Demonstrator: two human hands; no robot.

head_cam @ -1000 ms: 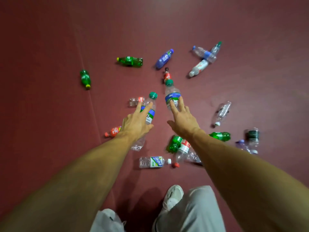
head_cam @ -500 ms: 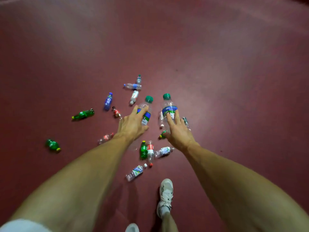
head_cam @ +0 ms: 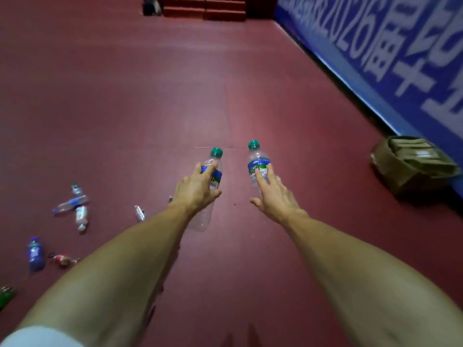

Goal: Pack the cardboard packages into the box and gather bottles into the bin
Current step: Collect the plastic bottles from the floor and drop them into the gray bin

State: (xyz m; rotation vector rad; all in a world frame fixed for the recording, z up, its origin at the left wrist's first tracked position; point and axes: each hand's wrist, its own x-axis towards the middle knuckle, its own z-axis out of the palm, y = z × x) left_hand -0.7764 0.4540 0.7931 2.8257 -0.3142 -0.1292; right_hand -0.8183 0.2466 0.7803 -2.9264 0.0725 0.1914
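- Lying scattered on the red floor [head_cam: 125, 96] at far left: loose bottles [head_cam: 75, 209].
- Left hand [head_cam: 195, 190] wraps a clear green-capped bottle [head_cam: 213, 171], held above the floor.
- Right hand [head_cam: 275, 199] grips a second matching bottle [head_cam: 258, 164].
- Far right, an olive bag [head_cam: 411, 164] sits against the blue banner [head_cam: 375, 46].

We see a plain dark red floor [head_cam: 150, 96] and, at two o'clock, a blue banner [head_cam: 400, 58] with white characters. Two clear bottles, one [head_cam: 210, 194] in our left hand and one [head_cam: 258, 166] in our right, have green caps and blue-and-green labels. At three o'clock sits an olive-tan bag [head_cam: 411, 166]; at eight o'clock lie a blue bottle [head_cam: 36, 254], a clear one with a blue band [head_cam: 70, 204] and a small red-labelled one [head_cam: 62, 259].
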